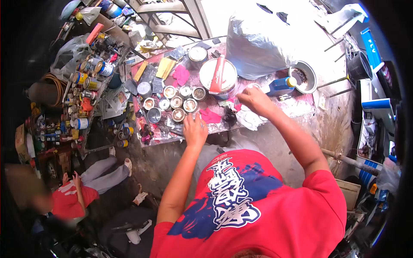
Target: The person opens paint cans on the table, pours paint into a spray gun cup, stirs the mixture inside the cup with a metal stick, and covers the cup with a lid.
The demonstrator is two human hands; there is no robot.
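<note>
My left hand (195, 130) reaches to the front of a cluster of small open tins, its fingers stretched out and slightly apart. Its fingertips are beside a tin (190, 105) with a stained top and another stained tin (178, 115); whether they touch cannot be made out. Over the table's right half, my right hand (257, 101) is closed, and what it may hold is hidden. Near it are a blue bottle (282, 86) with a yellow cap and a white cloth (248, 118). A large lidded can (205, 74) with a red strip (217, 75) across its top stands between the hands.
The paint-smeared table (297, 107) also carries a metal bowl (303, 77), pink cloths (211, 115), a black wad (229, 116) and a big plastic-wrapped bundle (258, 47). Shelves of paint cans (89, 84) line the left. A seated person (77, 191) is at lower left.
</note>
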